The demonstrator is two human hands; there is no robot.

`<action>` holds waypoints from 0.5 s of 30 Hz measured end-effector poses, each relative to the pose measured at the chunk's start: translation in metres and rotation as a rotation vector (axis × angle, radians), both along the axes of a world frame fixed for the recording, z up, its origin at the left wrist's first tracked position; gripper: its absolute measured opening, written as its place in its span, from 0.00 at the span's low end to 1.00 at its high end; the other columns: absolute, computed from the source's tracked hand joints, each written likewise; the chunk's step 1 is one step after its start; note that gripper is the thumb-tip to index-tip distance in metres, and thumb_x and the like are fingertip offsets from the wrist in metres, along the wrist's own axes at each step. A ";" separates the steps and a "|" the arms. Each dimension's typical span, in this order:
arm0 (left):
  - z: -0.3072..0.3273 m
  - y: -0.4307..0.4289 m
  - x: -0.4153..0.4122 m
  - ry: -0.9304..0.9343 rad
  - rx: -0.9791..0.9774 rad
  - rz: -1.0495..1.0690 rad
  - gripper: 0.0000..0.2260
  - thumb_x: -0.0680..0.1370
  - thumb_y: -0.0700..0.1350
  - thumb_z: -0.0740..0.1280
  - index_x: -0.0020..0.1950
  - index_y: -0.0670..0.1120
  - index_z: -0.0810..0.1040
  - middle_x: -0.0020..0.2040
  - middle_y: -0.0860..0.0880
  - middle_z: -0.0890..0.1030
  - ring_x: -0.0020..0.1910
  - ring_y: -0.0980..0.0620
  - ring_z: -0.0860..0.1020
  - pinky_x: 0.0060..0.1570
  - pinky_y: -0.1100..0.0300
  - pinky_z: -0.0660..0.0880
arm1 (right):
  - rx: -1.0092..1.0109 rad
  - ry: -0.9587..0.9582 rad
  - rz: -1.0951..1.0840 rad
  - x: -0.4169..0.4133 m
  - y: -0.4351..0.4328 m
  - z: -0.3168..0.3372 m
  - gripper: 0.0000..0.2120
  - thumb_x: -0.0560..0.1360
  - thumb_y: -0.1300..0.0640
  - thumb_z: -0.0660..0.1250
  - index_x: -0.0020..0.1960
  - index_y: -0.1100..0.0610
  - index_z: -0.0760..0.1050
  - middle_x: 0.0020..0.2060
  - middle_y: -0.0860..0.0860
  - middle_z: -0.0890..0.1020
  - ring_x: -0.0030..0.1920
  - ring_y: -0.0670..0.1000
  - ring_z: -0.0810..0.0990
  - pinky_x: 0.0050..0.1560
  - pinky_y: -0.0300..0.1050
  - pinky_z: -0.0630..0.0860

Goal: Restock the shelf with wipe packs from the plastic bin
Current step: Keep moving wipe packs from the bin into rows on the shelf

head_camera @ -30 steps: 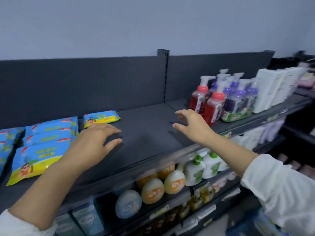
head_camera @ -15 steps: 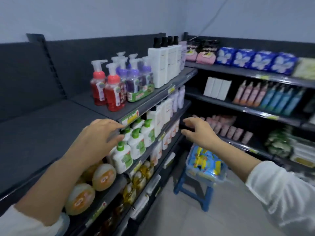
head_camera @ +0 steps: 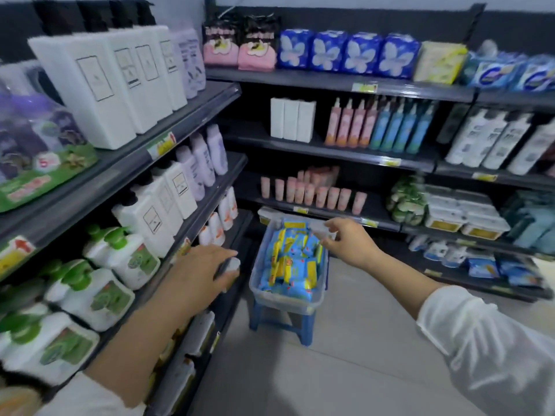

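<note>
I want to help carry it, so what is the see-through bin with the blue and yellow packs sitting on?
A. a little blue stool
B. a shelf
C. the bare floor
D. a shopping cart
A: the plastic bin of wipe packs rests on a blue stool whose legs stand on the floor in the aisle.

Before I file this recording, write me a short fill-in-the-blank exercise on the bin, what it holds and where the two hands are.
1. The plastic bin sits on a ____ stool.
2. The wipe packs inside it are blue and ____.
3. The right hand reaches over the bin, while the left hand hovers by the edge of a ____.

Missing words: blue; yellow; shelf.
</note>
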State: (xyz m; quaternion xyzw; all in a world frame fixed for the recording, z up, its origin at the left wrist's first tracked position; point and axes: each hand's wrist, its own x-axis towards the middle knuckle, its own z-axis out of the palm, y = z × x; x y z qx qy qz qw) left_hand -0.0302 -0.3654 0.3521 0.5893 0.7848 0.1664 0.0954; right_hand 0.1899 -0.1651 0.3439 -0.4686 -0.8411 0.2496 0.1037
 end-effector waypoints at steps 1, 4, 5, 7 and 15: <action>-0.008 0.013 0.005 -0.013 -0.026 -0.001 0.20 0.77 0.53 0.64 0.68 0.52 0.70 0.61 0.51 0.74 0.60 0.51 0.71 0.61 0.57 0.69 | -0.016 0.005 -0.010 0.003 0.011 -0.005 0.22 0.75 0.54 0.67 0.66 0.61 0.70 0.60 0.57 0.77 0.57 0.56 0.76 0.55 0.44 0.71; -0.025 0.049 0.010 -0.016 -0.108 0.004 0.23 0.78 0.54 0.63 0.72 0.52 0.65 0.65 0.50 0.73 0.62 0.51 0.70 0.61 0.59 0.68 | -0.067 0.020 -0.029 0.008 0.042 -0.019 0.22 0.75 0.55 0.68 0.66 0.62 0.71 0.61 0.57 0.77 0.60 0.55 0.76 0.59 0.45 0.71; -0.029 0.061 0.009 -0.032 -0.122 0.013 0.25 0.78 0.54 0.63 0.73 0.52 0.63 0.65 0.50 0.73 0.61 0.51 0.70 0.61 0.58 0.69 | -0.075 0.018 -0.035 0.008 0.051 -0.023 0.22 0.74 0.55 0.68 0.65 0.62 0.71 0.60 0.57 0.78 0.60 0.55 0.76 0.60 0.46 0.71; -0.039 0.081 0.007 -0.077 -0.133 0.026 0.26 0.78 0.54 0.63 0.74 0.51 0.61 0.67 0.50 0.72 0.63 0.51 0.70 0.61 0.57 0.70 | -0.096 0.003 -0.042 0.006 0.067 -0.034 0.20 0.74 0.55 0.69 0.63 0.61 0.73 0.58 0.56 0.79 0.60 0.56 0.76 0.59 0.47 0.73; -0.095 0.161 -0.036 -0.182 -0.177 -0.023 0.23 0.77 0.54 0.64 0.71 0.49 0.67 0.65 0.48 0.72 0.62 0.49 0.70 0.61 0.55 0.70 | -0.198 -0.098 -0.108 -0.032 0.131 -0.084 0.22 0.74 0.55 0.69 0.65 0.60 0.72 0.59 0.57 0.76 0.58 0.56 0.76 0.57 0.44 0.70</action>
